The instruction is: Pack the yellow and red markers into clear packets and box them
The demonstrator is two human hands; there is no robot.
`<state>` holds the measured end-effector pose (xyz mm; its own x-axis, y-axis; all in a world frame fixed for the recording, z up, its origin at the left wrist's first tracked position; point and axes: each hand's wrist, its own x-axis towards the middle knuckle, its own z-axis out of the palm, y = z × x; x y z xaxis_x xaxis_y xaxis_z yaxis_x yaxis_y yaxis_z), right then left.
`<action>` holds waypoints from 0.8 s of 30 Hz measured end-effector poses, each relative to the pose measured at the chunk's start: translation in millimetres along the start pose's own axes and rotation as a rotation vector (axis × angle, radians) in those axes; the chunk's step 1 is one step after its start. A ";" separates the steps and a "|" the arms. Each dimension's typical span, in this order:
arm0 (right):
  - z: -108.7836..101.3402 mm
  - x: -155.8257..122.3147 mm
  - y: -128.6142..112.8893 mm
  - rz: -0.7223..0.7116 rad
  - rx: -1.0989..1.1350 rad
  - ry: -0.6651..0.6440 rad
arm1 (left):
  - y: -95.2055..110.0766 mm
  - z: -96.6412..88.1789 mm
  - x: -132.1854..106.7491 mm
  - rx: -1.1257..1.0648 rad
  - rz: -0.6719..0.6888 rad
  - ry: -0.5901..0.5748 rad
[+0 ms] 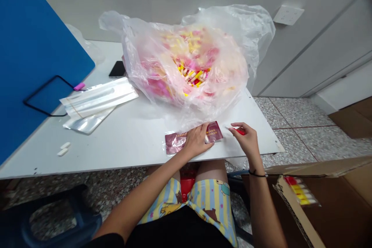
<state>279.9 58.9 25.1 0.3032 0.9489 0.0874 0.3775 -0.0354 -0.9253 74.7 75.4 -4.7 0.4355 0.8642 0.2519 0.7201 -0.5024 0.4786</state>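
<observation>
- One maroon packet (174, 142), long axis left-to-right; left hand (197, 140) flat on it, grip apart.
- Right of packet: right hand (247, 137), grip pinching red piece (240, 131).

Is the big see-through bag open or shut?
Open. The big plastic bag has a gap in its middle, and the yellow, red and white pieces inside show clearly through it.

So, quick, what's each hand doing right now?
Left hand: on the maroon packet; whether it grips cannot be told.
Right hand: closed, holding a small red-and-white piece.
</observation>
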 end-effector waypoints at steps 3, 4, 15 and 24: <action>-4.2 4.8 -5.6 -0.017 0.110 -0.009 | -0.7 1.1 -0.4 -0.001 0.003 0.001; -3.0 7.0 -7.3 -0.012 0.152 0.005 | -0.9 1.3 -0.5 -0.001 0.004 0.001; 17.9 3.1 17.0 -0.268 -0.271 -0.162 | 3.9 -3.4 -1.0 0.024 -0.011 -0.010; 17.1 1.7 8.7 -0.168 -0.064 -0.020 | 2.6 -2.2 -0.8 0.014 -0.006 -0.012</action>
<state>268.7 65.6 10.8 0.2138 0.9493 0.2307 0.4767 0.1047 -0.8728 75.1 73.5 -1.9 0.4371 0.8671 0.2388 0.7304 -0.4972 0.4683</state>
